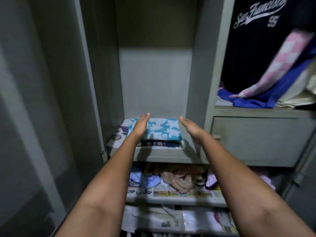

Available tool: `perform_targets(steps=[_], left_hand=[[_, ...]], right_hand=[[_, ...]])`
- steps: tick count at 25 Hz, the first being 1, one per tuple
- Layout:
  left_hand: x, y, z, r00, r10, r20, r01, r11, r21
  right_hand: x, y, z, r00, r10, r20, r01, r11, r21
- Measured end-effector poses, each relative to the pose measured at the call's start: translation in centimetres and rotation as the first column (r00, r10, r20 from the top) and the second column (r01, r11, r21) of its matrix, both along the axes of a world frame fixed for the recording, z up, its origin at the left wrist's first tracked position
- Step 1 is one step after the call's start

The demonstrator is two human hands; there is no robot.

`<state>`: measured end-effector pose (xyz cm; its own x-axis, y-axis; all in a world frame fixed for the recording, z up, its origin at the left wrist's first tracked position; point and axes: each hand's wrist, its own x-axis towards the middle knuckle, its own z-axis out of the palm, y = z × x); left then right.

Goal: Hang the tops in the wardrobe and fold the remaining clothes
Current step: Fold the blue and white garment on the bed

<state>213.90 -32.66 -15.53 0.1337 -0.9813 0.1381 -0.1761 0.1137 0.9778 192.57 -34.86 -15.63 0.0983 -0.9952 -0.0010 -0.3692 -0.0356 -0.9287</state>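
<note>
Left hand (141, 124) rests flat-fingered on the folded teal floral cloth (161, 129) mid-frame on the grey wardrobe shelf (160, 155); right hand (191, 127), fingers straight too, sits just right of it, stack lying widthwise between them.

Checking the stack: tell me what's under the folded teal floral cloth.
Under the teal floral cloth lies a dark patterned folded garment, then newspaper lining the shelf. Only the garment's front edge shows.

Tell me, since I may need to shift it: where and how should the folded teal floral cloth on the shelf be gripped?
Grip the teal floral cloth at its two short side edges, one hand coming in from each side, where the left hand and right hand already flank it. It lies flat on a dark folded garment, so slide fingers under it alone.
</note>
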Motion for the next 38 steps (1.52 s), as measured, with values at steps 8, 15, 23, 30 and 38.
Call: perform_targets(steps=[8,15,23,30,38], left_hand=[[-7.0,15.4,1.4,0.995,-0.074,-0.073,0.072,0.997,-0.028],[-18.8,22.0,5.9,0.921,-0.368,-0.129,0.362,0.93,-0.062],[-32.3,34.2,7.9,0.643,-0.747,-0.168,0.751,0.658,-0.055],[-41.0,47.4,8.0,0.293,-0.94,-0.173,0.949,0.307,-0.063],[-50.8,55.3,7.9,0.073,-0.99,-0.118,0.995,0.08,-0.054]], right_hand=[[-7.1,17.9,1.8,0.989,-0.088,0.12,0.091,0.996,-0.016],[-16.8,31.1,5.8,0.918,-0.336,0.212,0.357,0.931,-0.072],[-22.6,51.7,9.0,0.699,-0.653,0.292,0.694,0.718,-0.055],[-26.1,70.4,7.2,0.302,-0.925,0.229,0.95,0.311,0.005],[-33.6,80.0,6.6,0.108,-0.977,0.181,0.993,0.113,0.02]])
